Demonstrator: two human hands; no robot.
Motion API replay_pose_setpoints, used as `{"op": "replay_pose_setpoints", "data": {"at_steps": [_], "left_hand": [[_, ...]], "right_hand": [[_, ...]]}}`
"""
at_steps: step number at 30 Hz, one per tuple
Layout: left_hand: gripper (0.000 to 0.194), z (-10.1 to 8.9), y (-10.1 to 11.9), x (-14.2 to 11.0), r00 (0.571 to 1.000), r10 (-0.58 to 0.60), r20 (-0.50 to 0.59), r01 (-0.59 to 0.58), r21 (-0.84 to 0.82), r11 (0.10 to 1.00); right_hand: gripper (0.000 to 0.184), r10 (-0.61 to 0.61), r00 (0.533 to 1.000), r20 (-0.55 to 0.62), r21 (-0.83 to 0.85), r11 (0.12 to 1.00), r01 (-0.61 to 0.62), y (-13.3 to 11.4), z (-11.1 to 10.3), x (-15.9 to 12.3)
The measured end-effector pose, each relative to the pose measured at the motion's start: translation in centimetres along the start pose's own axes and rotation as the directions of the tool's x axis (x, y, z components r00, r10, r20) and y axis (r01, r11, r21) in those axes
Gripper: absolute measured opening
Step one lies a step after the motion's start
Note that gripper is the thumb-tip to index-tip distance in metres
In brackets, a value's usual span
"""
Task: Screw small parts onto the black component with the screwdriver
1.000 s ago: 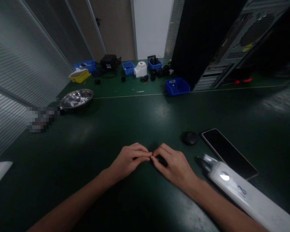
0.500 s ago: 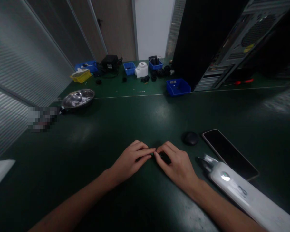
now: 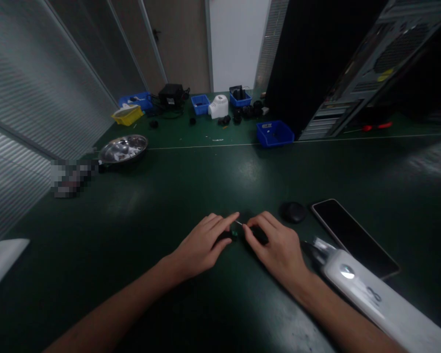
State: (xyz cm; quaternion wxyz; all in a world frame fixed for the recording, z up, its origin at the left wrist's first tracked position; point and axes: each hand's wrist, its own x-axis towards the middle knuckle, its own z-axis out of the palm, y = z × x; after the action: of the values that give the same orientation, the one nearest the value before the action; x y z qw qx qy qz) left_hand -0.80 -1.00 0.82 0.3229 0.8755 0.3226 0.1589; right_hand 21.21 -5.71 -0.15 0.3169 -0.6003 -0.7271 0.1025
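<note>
My left hand (image 3: 202, 242) is closed around a small dark piece with a green end (image 3: 234, 235), held between thumb and fingers just above the bench; its index finger stretches out to the right. My right hand (image 3: 277, 242) faces it, with thumb and fingertips pinching a thin silver rod (image 3: 239, 223) that points left toward that index fingertip. Whatever else lies in the right palm is dark and partly hidden by the fingers. A narrow gap separates the two hands. Right of them rest a round black object (image 3: 293, 212) and a phone (image 3: 355, 238).
A long white device (image 3: 385, 299) lies beside my right forearm. At the far side stand a blue bin (image 3: 275, 134), a white plastic housing (image 3: 218, 107), a yellow tray (image 3: 128, 115) and a metal bowl (image 3: 123, 149). A black computer case (image 3: 312, 63) stands at the back right.
My hands have moved slightly apart, the right one to the right. The silver rod and the green end now show between them. The whole view has shifted a little.
</note>
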Motion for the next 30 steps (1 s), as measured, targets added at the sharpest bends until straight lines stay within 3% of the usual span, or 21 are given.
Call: {"op": "replay_pose_setpoints", "data": {"at_steps": [6,11,17,30], "left_hand": [[0.050,-0.1,-0.3,-0.1,0.995,-0.036,-0.096,0.033,-0.027,0.999],[0.040,-0.3,-0.5,-0.1,0.989,-0.034,-0.146,0.034,-0.004,0.999],[0.032,-0.1,-0.8,-0.2,0.987,0.054,-0.150,-0.043,0.071,0.997],[0.049,-0.3,-0.6,-0.4,0.998,0.034,-0.053,-0.023,0.201,0.979]], "right_hand": [[0.020,0.068,0.996,0.057,-0.047,0.997,-0.065,0.1,0.2,-0.1],[0.020,0.010,0.995,0.100,-0.046,0.999,-0.005,0.0,0.2,-0.1],[0.020,-0.031,0.995,0.097,0.060,0.998,0.025,-0.2,0.2,0.0],[0.023,0.012,0.997,0.080,0.118,0.993,-0.021,-0.1,0.1,0.0]]}}
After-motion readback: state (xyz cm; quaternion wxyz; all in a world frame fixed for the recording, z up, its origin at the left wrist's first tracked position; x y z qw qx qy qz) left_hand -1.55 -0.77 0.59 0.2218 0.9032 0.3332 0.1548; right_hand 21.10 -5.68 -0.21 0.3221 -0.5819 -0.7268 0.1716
